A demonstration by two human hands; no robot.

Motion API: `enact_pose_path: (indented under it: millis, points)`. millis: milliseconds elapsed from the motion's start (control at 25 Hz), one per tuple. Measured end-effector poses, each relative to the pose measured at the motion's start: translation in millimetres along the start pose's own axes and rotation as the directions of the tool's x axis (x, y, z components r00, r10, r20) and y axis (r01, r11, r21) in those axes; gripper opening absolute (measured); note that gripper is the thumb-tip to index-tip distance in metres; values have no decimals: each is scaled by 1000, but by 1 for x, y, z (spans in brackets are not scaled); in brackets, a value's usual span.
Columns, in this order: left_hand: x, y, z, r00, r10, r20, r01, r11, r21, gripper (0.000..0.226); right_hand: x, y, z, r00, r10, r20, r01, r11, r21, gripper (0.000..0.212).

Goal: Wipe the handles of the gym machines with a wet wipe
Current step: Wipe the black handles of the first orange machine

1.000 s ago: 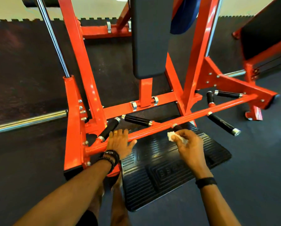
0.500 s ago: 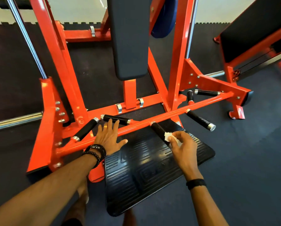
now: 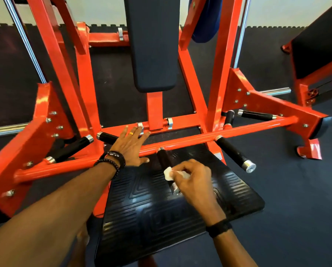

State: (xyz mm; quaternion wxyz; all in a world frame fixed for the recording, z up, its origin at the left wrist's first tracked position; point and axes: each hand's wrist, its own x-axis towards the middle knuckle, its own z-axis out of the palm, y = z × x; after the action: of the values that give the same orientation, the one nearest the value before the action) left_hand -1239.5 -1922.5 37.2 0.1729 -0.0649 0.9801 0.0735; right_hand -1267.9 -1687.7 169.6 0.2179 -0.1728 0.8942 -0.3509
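Observation:
An orange gym machine carries several black foam handles with chrome caps on its low crossbar. My right hand holds a white wet wipe wrapped round the lower part of the centre handle, near its chrome end. My left hand lies flat with straight fingers on the crossbar, over another handle. More handles stick out at the left, at the right and at the far right.
A black ribbed footplate lies under my hands. The black back pad hangs above the crossbar. Chrome bars jut out at the left and right. A second orange machine stands at the right on dark rubber flooring.
My right hand has slid the wipe down the centre handle from its top toward its chrome end. My left hand has shifted further right along the crossbar, and the view has closed in.

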Motion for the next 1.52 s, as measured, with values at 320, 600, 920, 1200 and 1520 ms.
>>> enact_pose_path:
  millis: [320,600,920,1200,1520]
  points:
    - [0,5,-6,990,-99,103,100,995,-1,95,45,3,10,996,5,86,-12,996,83,11]
    - [0,2,-3,984,-113,139,122,991,-57,85,71,6,28,992,104,70,-113,984,140,11]
    - [1,1,-6,983,-94,155,104,993,-55,79,12,8,4,995,95,20,-97,980,171,13]
    - [2,1,-9,975,-94,204,110,992,-67,82,66,11,30,985,166,54,-174,954,245,6]
    - [0,2,-12,969,-110,222,132,987,-86,83,36,7,13,979,192,66,-199,973,116,13]
